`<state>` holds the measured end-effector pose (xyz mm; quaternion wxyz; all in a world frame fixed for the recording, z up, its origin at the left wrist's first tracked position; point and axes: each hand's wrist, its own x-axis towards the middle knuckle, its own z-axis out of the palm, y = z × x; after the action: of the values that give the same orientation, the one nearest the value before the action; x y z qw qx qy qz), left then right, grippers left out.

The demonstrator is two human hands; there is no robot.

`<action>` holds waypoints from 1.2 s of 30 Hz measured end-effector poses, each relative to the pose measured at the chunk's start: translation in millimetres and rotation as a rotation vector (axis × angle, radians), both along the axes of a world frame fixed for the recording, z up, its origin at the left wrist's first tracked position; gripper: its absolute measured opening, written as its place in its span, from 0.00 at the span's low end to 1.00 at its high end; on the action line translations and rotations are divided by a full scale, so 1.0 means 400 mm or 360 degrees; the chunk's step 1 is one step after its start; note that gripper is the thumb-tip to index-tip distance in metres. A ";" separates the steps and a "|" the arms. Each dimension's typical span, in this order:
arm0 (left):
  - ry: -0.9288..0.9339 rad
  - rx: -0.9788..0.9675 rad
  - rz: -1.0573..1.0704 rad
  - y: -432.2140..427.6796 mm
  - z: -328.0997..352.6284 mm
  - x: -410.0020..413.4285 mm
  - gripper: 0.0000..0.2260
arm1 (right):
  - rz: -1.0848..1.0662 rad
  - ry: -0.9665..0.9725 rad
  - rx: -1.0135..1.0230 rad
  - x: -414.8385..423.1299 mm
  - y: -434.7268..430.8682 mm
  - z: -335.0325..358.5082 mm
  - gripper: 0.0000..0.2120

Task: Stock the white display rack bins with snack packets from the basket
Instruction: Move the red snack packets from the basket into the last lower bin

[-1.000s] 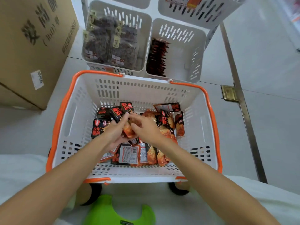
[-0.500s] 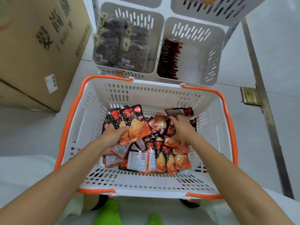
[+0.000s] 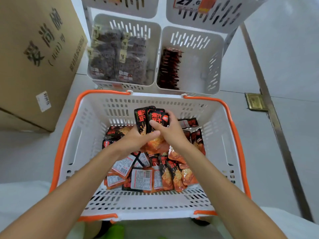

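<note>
Both hands are meeting above the middle of the white, orange-rimmed basket (image 3: 93,128), lifting a small bunch of black-and-orange snack packets (image 3: 156,116). The left hand (image 3: 135,141) is clasping the bunch at its lower end with curled fingers. The right hand (image 3: 172,131) is pinching it from the other side, with the thumb lying across the front packet and the fingers wrapping behind its right edge. Each grip is closing on the same bunch.

The packets are standing upright over the loose heap (image 3: 155,175) of matching packets that is covering the basket floor, some face up and some label up.

Just beyond the basket, two rack bins are sitting side by side. The right bin (image 3: 198,66) is holding a row of dark red packets (image 3: 170,69) against its left wall, while the left bin (image 3: 131,30) is holding clear bags of dark snacks (image 3: 117,61). A cardboard box (image 3: 34,57) is standing on the floor to the left.
</note>
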<state>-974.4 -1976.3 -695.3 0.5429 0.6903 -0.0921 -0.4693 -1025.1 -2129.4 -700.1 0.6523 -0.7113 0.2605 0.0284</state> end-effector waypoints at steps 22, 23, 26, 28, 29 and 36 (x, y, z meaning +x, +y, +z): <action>-0.1327 -0.0060 -0.0371 -0.480 0.154 0.413 0.45 | 0.0163 -0.0296 -0.0985 0.267 -0.555 0.284 0.08; -0.1399 0.0103 -0.0411 -0.481 0.121 0.435 0.49 | 0.0117 -0.0292 -0.1121 0.272 -0.573 0.250 0.09; -0.1462 0.0586 -0.0550 -0.434 0.014 0.466 0.55 | 0.0100 -0.0256 -0.1358 0.285 -0.588 0.122 0.11; -0.1393 0.0650 -0.0516 -0.407 -0.025 0.451 0.56 | 0.0221 -0.0195 -0.1280 0.291 -0.579 0.027 0.11; -0.1383 0.0629 -0.0485 -0.400 -0.042 0.445 0.57 | 0.0307 -0.0126 -0.1142 0.291 -0.574 -0.015 0.12; -0.1386 0.0545 -0.0511 -0.382 -0.100 0.450 0.62 | 0.0728 0.0530 -0.0496 0.311 -0.604 -0.026 0.30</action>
<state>-794.6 -2129.2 -735.2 0.2535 0.8787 -0.3372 -0.2234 -900.8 -2371.1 -710.6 0.4605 -0.8283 0.1982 0.2502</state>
